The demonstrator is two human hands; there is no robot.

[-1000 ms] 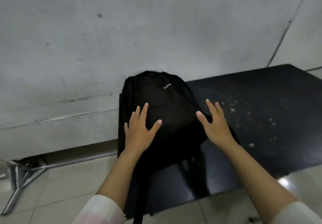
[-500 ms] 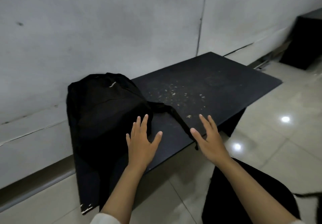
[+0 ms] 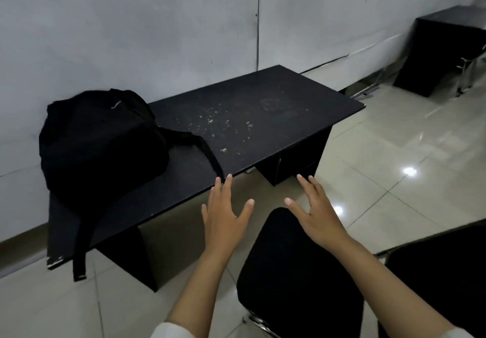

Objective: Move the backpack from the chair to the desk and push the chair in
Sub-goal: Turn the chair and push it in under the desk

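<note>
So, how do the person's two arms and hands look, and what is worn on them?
Both forearms are bare. The left hand and the right hand carry no glove, ring, watch or bracelet that I can see. A light, whitish sleeve ends near each elbow at the bottom edge. The fingernails look short and plain.

one backpack (image 3: pixel 102 143), two desks (image 3: pixel 276 116), one chair (image 3: pixel 297 272), two hands (image 3: pixel 224 215)

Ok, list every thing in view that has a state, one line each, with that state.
backpack: on the desk's left end, one strap hanging off the front edge.
desk: speckled with pale flecks.
chair: seat bare, not pushed in.
left hand: open, holding nothing.
right hand: open, holding nothing.
</note>
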